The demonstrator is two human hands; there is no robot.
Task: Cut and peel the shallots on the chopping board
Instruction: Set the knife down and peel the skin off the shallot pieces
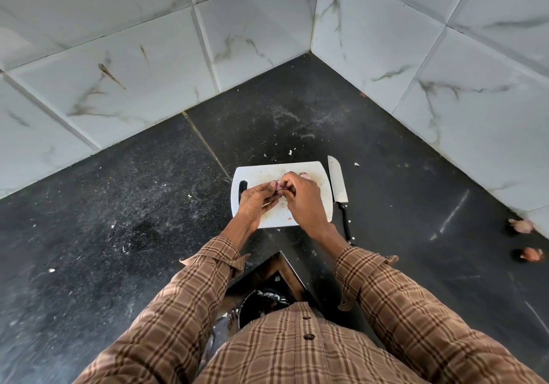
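Over the white plastic chopping board (309,172) on a black speckled stone counter (118,190) cornered by marbled grey wall tiles (118,56), left hand (257,202) and right hand (303,199) both pinch a small purple shallot (279,186).

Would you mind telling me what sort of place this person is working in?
Most likely a home kitchen corner: a dark stone counter meets marble-look wall tiles, with a white chopping board and a knife beside it.

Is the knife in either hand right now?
No. The knife lies on the counter beside the chopping board, while the left hand and right hand pinch a shallot.
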